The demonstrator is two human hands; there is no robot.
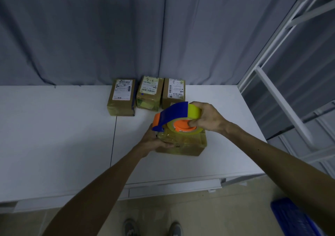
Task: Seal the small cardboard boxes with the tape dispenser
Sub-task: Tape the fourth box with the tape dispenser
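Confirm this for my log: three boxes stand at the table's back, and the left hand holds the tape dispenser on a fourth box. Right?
Not quite. In the head view the right hand holds the tape dispenser on the fourth box; the left hand grips that box. The rest stands.

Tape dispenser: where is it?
Head view, centre-right: tape dispenser on the near cardboard box, gripped by the right hand; the left hand holds the box.

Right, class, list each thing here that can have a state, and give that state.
tape dispenser: gripped by the right hand, on the near box.
near box: closed, taped, held by the left hand.
left back box: closed, labelled, untouched.
middle back box: closed, labelled, untouched.
right back box: closed, labelled, untouched.
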